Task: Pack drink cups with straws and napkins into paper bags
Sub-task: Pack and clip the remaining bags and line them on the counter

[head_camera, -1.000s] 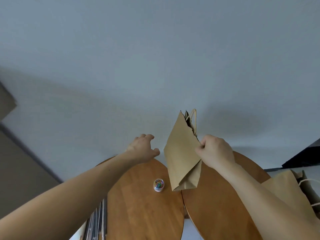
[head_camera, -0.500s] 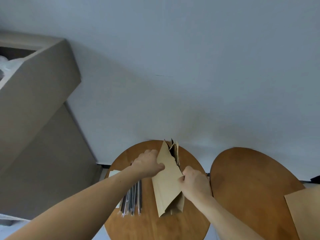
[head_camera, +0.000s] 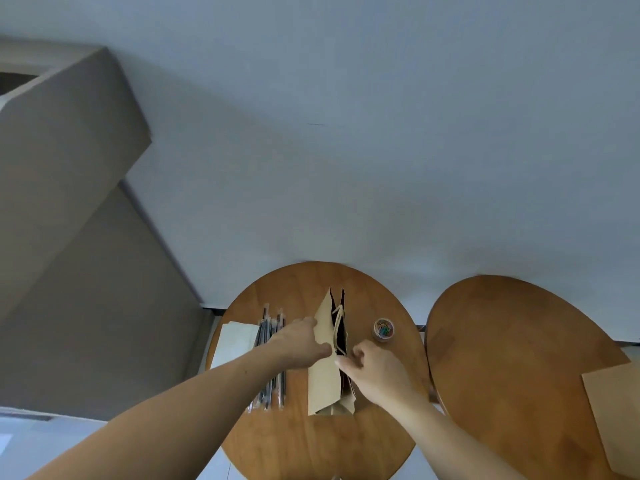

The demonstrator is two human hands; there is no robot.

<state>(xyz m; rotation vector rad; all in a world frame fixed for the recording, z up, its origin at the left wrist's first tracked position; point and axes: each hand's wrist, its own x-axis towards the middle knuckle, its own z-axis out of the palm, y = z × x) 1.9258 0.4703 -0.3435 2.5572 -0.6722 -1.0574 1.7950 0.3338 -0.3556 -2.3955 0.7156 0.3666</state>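
Note:
A brown paper bag (head_camera: 325, 382) stands on the left round wooden table (head_camera: 301, 441), its mouth slightly parted with a twine handle showing. My left hand (head_camera: 300, 342) grips the bag's left wall at the rim. My right hand (head_camera: 372, 367) pinches the right wall of the mouth. Several wrapped straws (head_camera: 268, 344) lie left of the bag, partly under my left forearm. Pale napkins (head_camera: 233, 342) lie further left at the table's edge. No drink cup is in view.
A small clear tub of coloured paper clips (head_camera: 383, 329) sits right of the bag. A second round wooden table (head_camera: 512, 368) stands to the right with flat paper bags (head_camera: 616, 410) on its right edge. A grey wall and a beige cabinet (head_camera: 62, 188) are behind.
The bag has come down from the air between the tables onto the left table. My left hand took hold of its left wall, and the mouth has parted a little.

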